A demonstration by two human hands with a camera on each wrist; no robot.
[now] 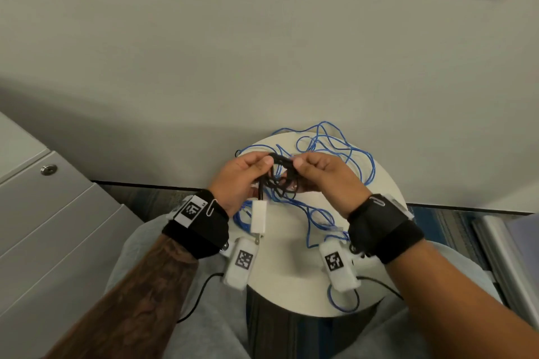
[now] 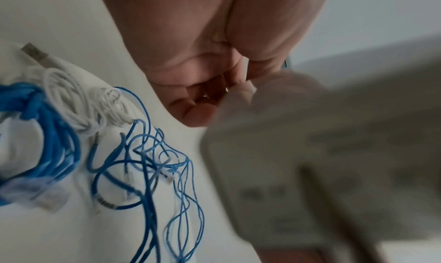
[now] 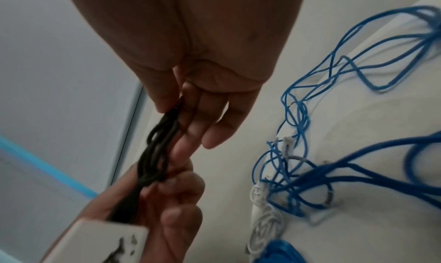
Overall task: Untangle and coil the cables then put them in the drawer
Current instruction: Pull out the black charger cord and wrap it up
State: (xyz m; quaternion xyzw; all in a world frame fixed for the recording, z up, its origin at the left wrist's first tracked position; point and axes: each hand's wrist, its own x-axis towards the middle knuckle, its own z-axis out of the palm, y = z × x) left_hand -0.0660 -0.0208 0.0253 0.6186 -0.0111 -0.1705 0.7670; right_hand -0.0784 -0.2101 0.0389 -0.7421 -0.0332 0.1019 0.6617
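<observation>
Both hands hold a bundle of black cable (image 1: 280, 181) in the air over a small round white table (image 1: 291, 280). My left hand (image 1: 264, 161) pinches the bundle's left end and my right hand (image 1: 299, 165) pinches its right end between thumb and fingers (image 3: 188, 127). A white charger block (image 1: 259, 217) hangs from the black cable below my left palm. Thin blue cable (image 1: 335, 143) sprawls in tangled loops across the table. In the wrist views a coiled white cable (image 2: 78, 101) and a thick blue coil (image 2: 47, 135) lie beside it.
A grey drawer cabinet (image 1: 43, 213) with a round lock (image 1: 48, 169) stands at the left, its drawers closed. A grey wall runs behind the table. My knees sit under the table's near edge. A grey shelf unit (image 1: 507, 256) is at the right.
</observation>
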